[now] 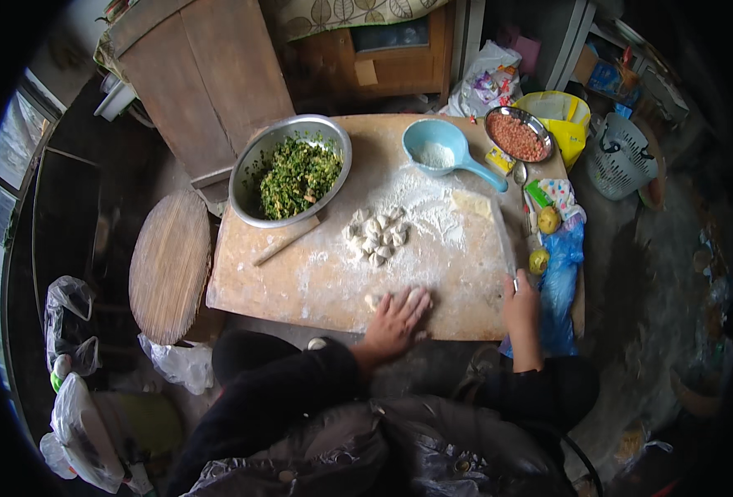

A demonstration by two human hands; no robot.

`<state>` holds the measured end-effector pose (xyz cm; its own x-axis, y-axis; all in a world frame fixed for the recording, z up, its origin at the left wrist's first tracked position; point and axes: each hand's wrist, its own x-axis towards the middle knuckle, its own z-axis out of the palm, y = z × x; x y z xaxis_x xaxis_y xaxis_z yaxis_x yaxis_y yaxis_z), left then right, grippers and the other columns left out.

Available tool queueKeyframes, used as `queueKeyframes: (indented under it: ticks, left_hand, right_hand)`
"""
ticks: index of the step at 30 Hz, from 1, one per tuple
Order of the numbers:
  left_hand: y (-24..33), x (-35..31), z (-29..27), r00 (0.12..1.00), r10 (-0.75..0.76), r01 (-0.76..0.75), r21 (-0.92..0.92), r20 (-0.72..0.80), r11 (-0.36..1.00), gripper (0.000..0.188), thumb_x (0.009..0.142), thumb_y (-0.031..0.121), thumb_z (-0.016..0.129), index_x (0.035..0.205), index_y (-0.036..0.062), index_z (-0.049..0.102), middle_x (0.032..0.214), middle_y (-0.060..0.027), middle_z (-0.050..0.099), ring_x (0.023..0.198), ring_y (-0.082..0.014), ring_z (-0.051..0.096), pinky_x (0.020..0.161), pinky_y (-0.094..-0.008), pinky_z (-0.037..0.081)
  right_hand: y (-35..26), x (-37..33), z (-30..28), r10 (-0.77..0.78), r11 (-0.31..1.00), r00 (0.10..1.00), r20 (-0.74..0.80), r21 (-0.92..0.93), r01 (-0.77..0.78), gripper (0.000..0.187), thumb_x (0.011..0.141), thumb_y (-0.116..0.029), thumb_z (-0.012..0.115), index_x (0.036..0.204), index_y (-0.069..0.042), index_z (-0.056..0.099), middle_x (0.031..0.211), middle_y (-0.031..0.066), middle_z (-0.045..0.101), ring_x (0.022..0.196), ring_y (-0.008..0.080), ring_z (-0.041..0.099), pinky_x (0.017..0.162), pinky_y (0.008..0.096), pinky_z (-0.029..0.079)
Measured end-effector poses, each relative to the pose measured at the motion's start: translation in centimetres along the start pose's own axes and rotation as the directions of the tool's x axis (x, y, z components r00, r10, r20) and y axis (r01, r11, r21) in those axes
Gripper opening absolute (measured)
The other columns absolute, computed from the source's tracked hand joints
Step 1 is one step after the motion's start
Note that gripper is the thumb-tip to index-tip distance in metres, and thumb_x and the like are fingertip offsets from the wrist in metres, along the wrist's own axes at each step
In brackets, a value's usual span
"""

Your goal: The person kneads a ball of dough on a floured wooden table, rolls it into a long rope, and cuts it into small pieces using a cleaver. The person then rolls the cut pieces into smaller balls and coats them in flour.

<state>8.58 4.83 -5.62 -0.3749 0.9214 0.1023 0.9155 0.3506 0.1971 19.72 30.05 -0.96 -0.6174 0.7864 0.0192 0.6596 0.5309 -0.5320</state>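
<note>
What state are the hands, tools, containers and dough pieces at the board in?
Left hand, open, palm down
Right hand, closed around knife
Knife, held
Dough pieces, clustered, floured
Rolling pin, lying, not held
Steel bowl, holding chopped green mix
Blue scoop, holding white powder
Metal dish, holding pinkish bits
Spoon, lying near metal dish

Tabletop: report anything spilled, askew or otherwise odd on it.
Nothing clearly looks wrong. White flour lies loose around the dough pieces, which looks like ordinary dusting rather than a spill. The rolling pin lies aslant beside the metal bowl, but that seems a normal resting place.
</note>
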Motion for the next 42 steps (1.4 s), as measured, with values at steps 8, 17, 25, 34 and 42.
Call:
queueKeyframes:
  ticks: [8, 17, 25, 34, 42]
  left_hand:
    - [-5.7, 10.6, 0.4, 0.968, -0.252, 0.251, 0.047, 0.002, 0.967, 0.064, 0.097, 0.056, 0.038, 0.15, 0.0203, 0.037, 0.159, -0.0093, 0.028, 0.144, -0.0337, 0.029, 0.116, -0.0519, 0.02]
    - [-0.7, 3.5, 0.0, 0.992, -0.114, 0.114, 0.012, 0.058, 0.993, 0.077, 0.098, 0.058, 0.038, 0.157, 0.0124, 0.016, 0.163, -0.0091, 0.019, 0.149, -0.0309, 0.018, 0.118, -0.0563, 0.016]
    - [-1.5, 3.3, -0.5, 0.967, -0.133, 0.143, -0.034, 0.215, 0.989, 0.065, 0.1, 0.052, 0.036, 0.156, 0.0203, 0.024, 0.162, -0.0049, 0.022, 0.148, -0.0294, 0.022, 0.118, -0.0558, 0.016]
    - [-5.4, 11.1, 0.5, 0.933, -0.326, 0.336, 0.043, -0.152, 0.941, 0.065, 0.097, 0.053, 0.04, 0.148, 0.0129, 0.039, 0.159, -0.0142, 0.027, 0.146, -0.0305, 0.026, 0.116, -0.0557, 0.02]
    - [1.5, -1.1, 0.3, 0.982, -0.188, 0.188, -0.094, 0.002, 0.978, 0.081, 0.093, 0.052, 0.052, 0.152, 0.002, 0.026, 0.16, -0.0161, 0.021, 0.147, -0.0363, 0.021, 0.117, -0.055, 0.018]
  right_hand:
    - [2.2, -1.4, 0.4, -0.038, 0.96, 0.999, -0.022, 0.278, 0.043, 0.041, 0.097, -0.035, 0.054, 0.107, 0.004, 0.062, 0.099, 0.0257, 0.067, 0.096, 0.0437, 0.062, 0.081, 0.0451, 0.049]
    - [2.5, -4.0, -0.7, 0.193, 0.684, 0.859, 0.474, 0.563, -0.465, 0.031, 0.099, -0.037, 0.055, 0.1, -0.007, 0.058, 0.055, 0.0034, 0.049, 0.04, 0.0141, 0.047, 0.037, 0.0303, 0.036]
    - [2.0, -3.3, 1.2, 0.257, 0.62, 0.841, 0.476, 0.586, -0.522, 0.026, 0.096, -0.031, 0.062, 0.098, -0.008, 0.051, 0.053, 0.0014, 0.046, 0.038, 0.0126, 0.046, 0.034, 0.0288, 0.036]
    - [4.7, -3.6, 4.5, 0.256, 0.817, 0.923, 0.288, 0.446, -0.366, 0.038, 0.092, -0.027, 0.064, 0.116, -0.002, 0.05, 0.071, 0.0114, 0.053, 0.055, 0.0241, 0.051, 0.049, 0.036, 0.042]
    - [5.2, -4.1, 5.9, -0.066, 0.983, 0.996, -0.054, -0.176, 0.055, 0.068, 0.082, -0.015, 0.065, 0.136, 0.013, 0.035, 0.126, 0.0304, 0.047, 0.112, 0.0453, 0.051, 0.098, 0.0458, 0.044]
